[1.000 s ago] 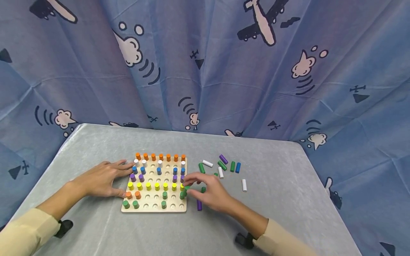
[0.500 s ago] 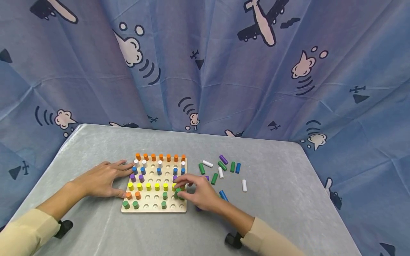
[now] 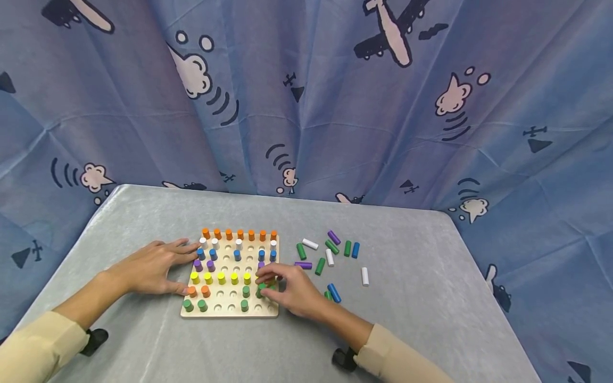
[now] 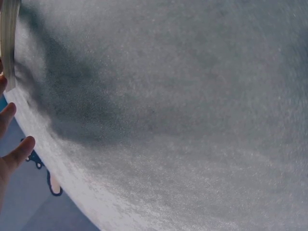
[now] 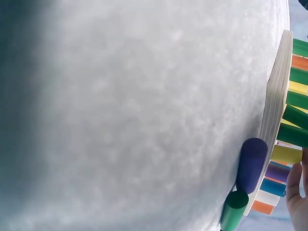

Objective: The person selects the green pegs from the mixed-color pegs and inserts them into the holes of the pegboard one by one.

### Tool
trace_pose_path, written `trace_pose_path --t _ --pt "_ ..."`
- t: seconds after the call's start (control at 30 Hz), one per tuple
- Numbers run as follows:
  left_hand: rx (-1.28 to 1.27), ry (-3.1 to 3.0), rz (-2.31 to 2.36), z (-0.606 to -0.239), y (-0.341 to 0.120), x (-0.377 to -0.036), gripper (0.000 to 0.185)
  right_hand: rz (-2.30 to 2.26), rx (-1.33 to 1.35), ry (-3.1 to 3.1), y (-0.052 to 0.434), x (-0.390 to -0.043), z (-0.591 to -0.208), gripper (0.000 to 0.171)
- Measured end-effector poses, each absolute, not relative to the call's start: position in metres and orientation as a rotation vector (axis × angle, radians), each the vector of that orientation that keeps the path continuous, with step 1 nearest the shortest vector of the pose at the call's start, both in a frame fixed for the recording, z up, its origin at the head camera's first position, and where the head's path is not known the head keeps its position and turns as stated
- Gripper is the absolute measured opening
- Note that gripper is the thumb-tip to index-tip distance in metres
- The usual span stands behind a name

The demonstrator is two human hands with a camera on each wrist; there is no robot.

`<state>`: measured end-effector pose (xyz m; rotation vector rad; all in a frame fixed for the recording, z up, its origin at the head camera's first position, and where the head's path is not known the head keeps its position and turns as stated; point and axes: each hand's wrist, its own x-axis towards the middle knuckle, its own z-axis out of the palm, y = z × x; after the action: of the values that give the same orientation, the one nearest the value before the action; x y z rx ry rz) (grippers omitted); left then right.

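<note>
Curtain: blue cloth point(image 3: 306, 106) with soft folds hangs behind, printed with planes and puffy clouds.
Table: a gray fuzzy cover point(image 3: 407, 319) lies over it, and the corners are round.
Left hand: it point(image 3: 153, 268) lies flat on the table, fingers straight and loose, holding nothing. The fingertips touch the left edge of the peg board. The sleeve is pale yellow.
Peg board: a flat square of light wood point(image 3: 230, 311) with rows of round holes, lying near the middle of the table. In the right wrist view its thin edge point(image 5: 272, 115) shows.
Pegs in the board: short round sticks stand up in the holes. Orange ones point(image 3: 239, 234) fill the far row, then come white, blue and purple ones. Yellow ones point(image 3: 221, 277) make a row lower down. Some near holes have nothing in them.
Green peg: it point(image 3: 261, 290) is a small smooth round stick over the right side of the board, near the front rows.
Right hand: it point(image 3: 292, 292) rests over the right part of the board. Its fingers are curled and pinch the green peg.
Loose pegs: more sticks lie on their sides on the cover to the right of the board, white point(image 3: 365, 276), green point(image 3: 347, 248), purple point(image 3: 333, 237) and blue point(image 3: 333, 292). A dark purple one point(image 5: 251, 164) lies just beside the board's edge.
</note>
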<state>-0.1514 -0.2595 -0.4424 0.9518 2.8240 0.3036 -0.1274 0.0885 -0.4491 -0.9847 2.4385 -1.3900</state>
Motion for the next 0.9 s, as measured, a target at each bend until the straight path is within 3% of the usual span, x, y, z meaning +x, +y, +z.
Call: trace_pose_path --t 0.53,0.9 --pt "0.954 2.82 0.307 -0.441 -0.259 -0.152 0.096 -1.344 -1.042 2.474 0.092 -0.129 -0.444 0.031" --pt "0.953 2.825 0.297 -0.442 -0.259 -0.152 0.095 -1.353 -0.898 2.708 0.153 -0.16 -0.431 0.03"
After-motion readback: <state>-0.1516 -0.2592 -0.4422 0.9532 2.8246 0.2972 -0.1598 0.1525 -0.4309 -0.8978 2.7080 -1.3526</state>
